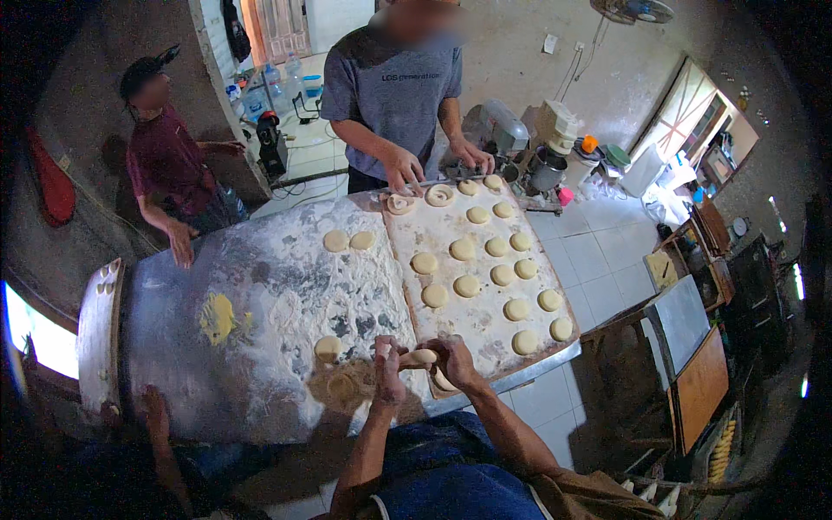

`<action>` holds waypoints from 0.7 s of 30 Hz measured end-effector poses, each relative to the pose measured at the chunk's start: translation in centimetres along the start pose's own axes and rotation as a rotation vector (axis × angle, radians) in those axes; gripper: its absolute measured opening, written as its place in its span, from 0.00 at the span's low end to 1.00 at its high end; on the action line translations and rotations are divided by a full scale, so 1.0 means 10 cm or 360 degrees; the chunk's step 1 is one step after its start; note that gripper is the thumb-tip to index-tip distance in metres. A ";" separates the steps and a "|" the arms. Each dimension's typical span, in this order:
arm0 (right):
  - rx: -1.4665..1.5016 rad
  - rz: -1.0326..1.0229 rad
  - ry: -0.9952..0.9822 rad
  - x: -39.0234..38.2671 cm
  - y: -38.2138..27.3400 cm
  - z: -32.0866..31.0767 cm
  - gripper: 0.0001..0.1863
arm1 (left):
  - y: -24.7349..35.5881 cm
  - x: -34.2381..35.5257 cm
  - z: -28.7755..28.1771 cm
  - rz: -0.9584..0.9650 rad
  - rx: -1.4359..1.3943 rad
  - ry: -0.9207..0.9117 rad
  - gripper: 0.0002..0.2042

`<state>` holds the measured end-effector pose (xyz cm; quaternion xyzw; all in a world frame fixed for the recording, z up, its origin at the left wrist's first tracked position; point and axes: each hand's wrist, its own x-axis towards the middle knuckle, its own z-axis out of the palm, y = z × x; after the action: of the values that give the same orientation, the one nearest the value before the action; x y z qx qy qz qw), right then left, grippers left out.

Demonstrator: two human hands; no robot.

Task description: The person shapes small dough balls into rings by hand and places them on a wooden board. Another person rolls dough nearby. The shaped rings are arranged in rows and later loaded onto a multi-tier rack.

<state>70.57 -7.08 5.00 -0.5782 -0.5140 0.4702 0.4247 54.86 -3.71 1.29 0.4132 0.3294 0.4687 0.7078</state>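
Observation:
At the metal table's front edge, my left hand (388, 373) and my right hand (451, 368) both hold a pale piece of dough (418, 357), fingers closed round it. Just left of them a dough round (328, 348) lies on the floured metal table (182, 347). The board (485, 329) on the right carries several dough rounds (462, 285) and some ring-shaped pieces (439, 196). Part of another pale piece shows under my right hand. Two more rounds lie near the middle back of the table.
Across the table a person (386, 113) handles dough; another stands at left (160, 165). A co-worker's hand (156, 412) is at the lower left, beside a narrow board (95, 338). Pots (550, 169) stand behind at right, a rack and panels (698, 390) at far right.

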 end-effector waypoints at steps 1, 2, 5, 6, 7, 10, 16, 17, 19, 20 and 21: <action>0.0075 0.0115 -0.0057 -0.02 -0.10 -0.03 0.31 | -0.13 0.03 -0.02 0.0232 0.0337 0.0042 0.10; 0.0170 0.0317 -0.0037 0.02 -0.10 0.00 0.34 | -0.31 0.10 -0.06 0.0465 0.0675 0.0086 0.11; -0.0472 0.0151 0.0052 0.07 0.11 -0.04 0.38 | -0.48 0.19 0.09 0.0339 -0.0100 0.0111 0.13; -0.0190 0.0087 0.0165 0.04 0.10 -0.01 0.39 | -0.50 0.23 0.14 0.0152 -0.0650 0.0107 0.15; 0.0094 0.0023 0.0270 -0.02 0.06 0.04 0.41 | -0.50 0.24 0.21 -0.0043 -0.1196 0.0103 0.18; -0.0077 0.0107 0.0215 -0.08 0.06 -0.20 0.42 | -0.48 0.26 0.43 0.0128 0.0096 0.0334 0.21; 0.0181 -0.0238 0.0257 -0.15 -0.03 -0.36 0.38 | -0.67 0.31 0.55 0.0058 -0.0775 0.0204 0.20; -0.0046 -0.0119 0.0158 -0.16 0.02 -0.45 0.37 | -0.63 0.31 0.59 0.0098 -0.0579 0.0180 0.20; -0.0498 0.0113 -0.0053 -0.18 0.07 -0.68 0.35 | -0.51 0.23 0.65 0.0356 0.1646 0.0224 0.20; -0.0572 0.0060 -0.0097 -0.12 0.17 -0.66 0.34 | -0.56 0.21 0.71 0.0330 0.1096 0.0389 0.20; -0.0457 -0.0030 -0.0061 -0.14 0.23 -0.66 0.35 | -0.64 0.19 0.80 0.0303 0.0541 0.0539 0.20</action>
<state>77.50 -8.73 4.20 -0.6191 -0.5894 0.3988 0.3323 64.85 -5.57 -1.05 0.4711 0.4769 0.5337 0.5155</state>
